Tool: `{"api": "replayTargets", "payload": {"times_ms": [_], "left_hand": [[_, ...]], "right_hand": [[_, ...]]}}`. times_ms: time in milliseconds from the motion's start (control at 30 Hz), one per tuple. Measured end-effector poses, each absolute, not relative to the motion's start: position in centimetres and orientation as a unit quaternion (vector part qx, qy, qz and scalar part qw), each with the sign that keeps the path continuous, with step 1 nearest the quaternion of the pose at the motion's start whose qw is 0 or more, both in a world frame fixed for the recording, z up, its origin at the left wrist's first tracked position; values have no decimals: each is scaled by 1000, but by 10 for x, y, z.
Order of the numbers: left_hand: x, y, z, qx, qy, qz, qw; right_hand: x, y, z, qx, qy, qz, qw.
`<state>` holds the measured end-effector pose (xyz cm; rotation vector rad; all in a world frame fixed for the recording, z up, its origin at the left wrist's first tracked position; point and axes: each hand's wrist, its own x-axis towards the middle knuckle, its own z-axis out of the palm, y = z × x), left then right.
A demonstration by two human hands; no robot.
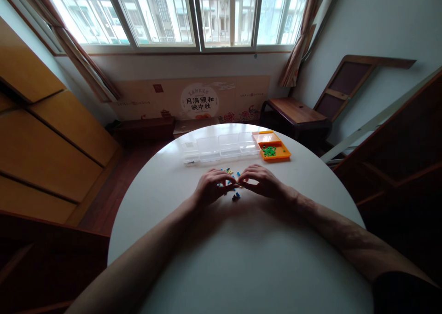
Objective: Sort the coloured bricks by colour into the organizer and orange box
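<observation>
From my remote station, I observed both hands working just above the center of the frame, over the white round table (pixel 255 263). The left hand (pixel 211 186) and the right hand (pixel 263 180) faced each other, with the thumb and index finger of each curved toward a common point and the fingertips of the two hands meeting or nearly so. At this resolution I could not tell whether either pair of fingertips was clamped on a part. Small multicolored pieces (pixel 228 171) lay loose behind and between the fingers, partly hidden by them; a dark-and-blue cluster (pixel 236 197) lay just below the fingertips in the frame. I could not determine whether the cluster's parts were joined. The transparent compartment box (pixel 209 149) stood above the hands, left of the orange tray (pixel 286 155), near the table's far edge. Green pieces (pixel 269 151) lay loose in the tray's lower compartment. Status, by my assessment: handling of the small pieces was in progress and incomplete, because several remained scattered and the green pieces were grouped but unassembled. No finished item was identifiable, so I could not quantify the remaining work.
</observation>
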<state>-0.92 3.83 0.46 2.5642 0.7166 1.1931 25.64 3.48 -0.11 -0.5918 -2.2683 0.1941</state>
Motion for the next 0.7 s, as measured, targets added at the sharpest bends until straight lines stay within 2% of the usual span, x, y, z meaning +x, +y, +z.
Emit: {"api": "replayTargets", "payload": {"times_ms": [433, 700], "left_hand": [[-9, 39, 3, 864, 297, 402, 62], [-19, 42, 7, 824, 446, 346, 51]], "right_hand": [[267, 39, 1, -287, -869, 61, 399], [317, 68, 3, -467, -747, -1, 473]]}}
